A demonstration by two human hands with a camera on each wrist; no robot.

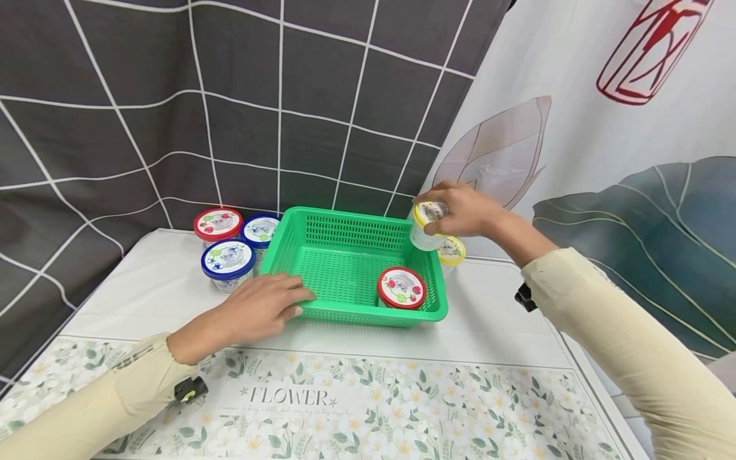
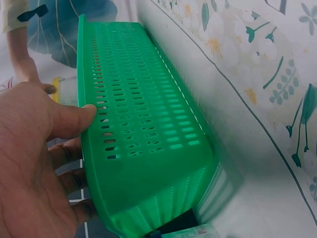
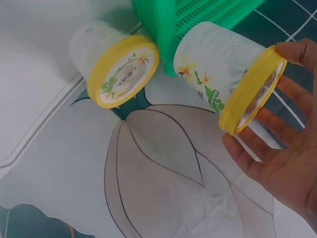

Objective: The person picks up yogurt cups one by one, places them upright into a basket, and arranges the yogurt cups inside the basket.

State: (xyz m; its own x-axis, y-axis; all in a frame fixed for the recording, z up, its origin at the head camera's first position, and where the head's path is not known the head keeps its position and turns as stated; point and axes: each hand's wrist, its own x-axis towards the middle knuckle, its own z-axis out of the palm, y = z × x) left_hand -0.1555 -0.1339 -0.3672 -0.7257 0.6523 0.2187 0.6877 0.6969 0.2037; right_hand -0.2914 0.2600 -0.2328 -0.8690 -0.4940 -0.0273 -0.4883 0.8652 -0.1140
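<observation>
My left hand (image 1: 250,311) grips the front left rim of a green plastic basket (image 1: 351,314). In the left wrist view, the thumb lies on the basket's outer wall while the fingers reach over the rim. A clear tub with a yellow lid (image 3: 218,67) is pinched at its lid by my right hand (image 1: 460,207), over the basket's right end in the head view. Just outside that end stands another yellow-lidded tub (image 3: 126,72). Inside the basket, a red-lidded tub (image 1: 401,289) occupies the front right corner.
Left of the basket are a red-lidded tub (image 1: 218,223) and two blue-lidded tubs, one in front (image 1: 228,260) and one behind (image 1: 260,230). A flowered mat (image 1: 345,409) covers the table's near part. Dark checked cloth (image 1: 241,96) hangs behind.
</observation>
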